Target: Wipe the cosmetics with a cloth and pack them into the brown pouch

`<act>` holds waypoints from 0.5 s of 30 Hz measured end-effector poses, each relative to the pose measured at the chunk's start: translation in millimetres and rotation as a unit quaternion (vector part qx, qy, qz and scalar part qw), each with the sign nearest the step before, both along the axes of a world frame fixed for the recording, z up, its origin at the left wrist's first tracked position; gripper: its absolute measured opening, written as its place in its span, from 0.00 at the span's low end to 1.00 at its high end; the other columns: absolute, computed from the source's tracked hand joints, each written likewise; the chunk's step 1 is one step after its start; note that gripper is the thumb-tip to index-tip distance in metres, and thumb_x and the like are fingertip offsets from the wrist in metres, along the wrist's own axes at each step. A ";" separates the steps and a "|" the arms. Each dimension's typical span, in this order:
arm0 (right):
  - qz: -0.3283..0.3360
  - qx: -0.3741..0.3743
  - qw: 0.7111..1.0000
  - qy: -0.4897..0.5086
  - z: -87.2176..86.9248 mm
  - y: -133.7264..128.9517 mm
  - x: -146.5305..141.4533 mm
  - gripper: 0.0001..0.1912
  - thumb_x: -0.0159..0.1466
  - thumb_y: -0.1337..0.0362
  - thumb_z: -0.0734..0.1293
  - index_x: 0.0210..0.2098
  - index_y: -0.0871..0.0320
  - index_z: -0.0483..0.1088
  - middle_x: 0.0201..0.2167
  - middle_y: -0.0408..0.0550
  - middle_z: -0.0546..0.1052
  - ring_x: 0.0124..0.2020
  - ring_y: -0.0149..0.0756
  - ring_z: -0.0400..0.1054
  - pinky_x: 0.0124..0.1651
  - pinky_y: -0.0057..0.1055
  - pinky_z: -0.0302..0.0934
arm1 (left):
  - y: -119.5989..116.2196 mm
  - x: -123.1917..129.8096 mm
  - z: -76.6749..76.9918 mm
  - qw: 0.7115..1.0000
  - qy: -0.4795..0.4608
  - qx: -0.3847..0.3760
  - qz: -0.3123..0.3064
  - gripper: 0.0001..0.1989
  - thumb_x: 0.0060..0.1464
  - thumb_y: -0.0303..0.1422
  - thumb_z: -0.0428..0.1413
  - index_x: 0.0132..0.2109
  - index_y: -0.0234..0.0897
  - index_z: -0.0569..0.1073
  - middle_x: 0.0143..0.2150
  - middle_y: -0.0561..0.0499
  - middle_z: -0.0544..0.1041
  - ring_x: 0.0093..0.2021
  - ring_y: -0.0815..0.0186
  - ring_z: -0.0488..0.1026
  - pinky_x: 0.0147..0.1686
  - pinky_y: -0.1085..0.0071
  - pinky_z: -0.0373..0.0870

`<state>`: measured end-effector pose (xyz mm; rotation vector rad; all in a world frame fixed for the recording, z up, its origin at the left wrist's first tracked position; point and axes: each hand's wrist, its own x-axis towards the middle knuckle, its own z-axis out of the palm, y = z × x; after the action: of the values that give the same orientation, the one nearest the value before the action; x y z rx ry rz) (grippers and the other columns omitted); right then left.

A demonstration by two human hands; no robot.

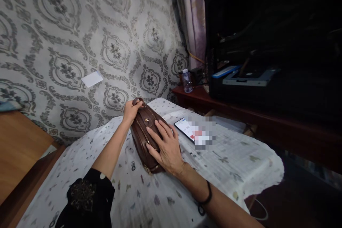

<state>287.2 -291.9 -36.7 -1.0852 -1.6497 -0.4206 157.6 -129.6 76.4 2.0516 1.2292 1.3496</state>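
A brown leather handbag [141, 139] with gold zips lies on the white patterned cloth [229, 160]. At its far end, my left hand [130, 111] is closed, thumb on top, round the bag near its handle [138, 100]. My right hand [168, 146] rests on the bag's upper side with the fingers spread out, touching the leather and the zip line. A small gold stud [146, 120] shows between the two hands. Just right of the bag lies a phone [187, 128] with its screen lit, partly blurred out.
A clear bottle [187, 81] stands on the dark red table [187, 96] at the back. To the right is a large black screen [267, 35]. Patterned wallpaper with a white card [92, 79] rises behind the cloth. A wooden board [21, 146] is at the left.
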 end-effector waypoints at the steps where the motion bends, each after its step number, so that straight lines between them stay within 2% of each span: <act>1: 0.000 0.002 1.000 0.001 -0.1 0.3 -0.2 0.22 0.68 0.58 0.64 0.61 0.53 0.68 0.64 0.58 0.68 0.67 0.48 0.58 0.67 0.53 0.49 | -1.7 -0.7 -0.2 1.000 -0.004 0.000 -0.009 0.11 0.50 0.36 0.59 0.24 0.36 0.76 0.24 0.52 0.77 0.28 0.65 0.72 0.34 0.71 0.65; 9: -0.004 -0.001 1.000 -0.011 -1.2 0.8 0.1 0.24 0.68 0.58 0.64 0.62 0.54 0.67 0.65 0.59 0.66 0.67 0.50 0.57 0.67 0.54 0.49 | -14.1 -6.0 0.0 0.999 -0.002 0.004 -0.042 0.10 0.50 0.38 0.60 0.29 0.35 0.78 0.26 0.52 0.77 0.30 0.65 0.72 0.33 0.71 0.66; 13: -0.008 0.006 1.000 -0.009 -0.7 0.6 0.6 0.24 0.68 0.57 0.63 0.62 0.54 0.66 0.65 0.60 0.66 0.67 0.50 0.57 0.66 0.54 0.50 | -20.0 -21.6 -1.3 1.000 0.005 0.024 -0.015 0.09 0.46 0.35 0.62 0.36 0.37 0.78 0.34 0.51 0.79 0.37 0.63 0.73 0.39 0.71 0.67; 15: -0.008 0.011 1.000 -0.008 -0.4 0.7 0.6 0.23 0.69 0.57 0.63 0.62 0.54 0.66 0.64 0.60 0.66 0.67 0.50 0.57 0.66 0.54 0.51 | -22.6 -32.7 -2.7 0.999 0.013 0.031 0.011 0.09 0.45 0.35 0.62 0.35 0.37 0.76 0.33 0.52 0.78 0.36 0.63 0.72 0.39 0.71 0.66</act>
<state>287.8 -291.2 -37.1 -1.0819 -1.6472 -0.4589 124.9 -152.2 73.7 2.1092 1.2392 1.3932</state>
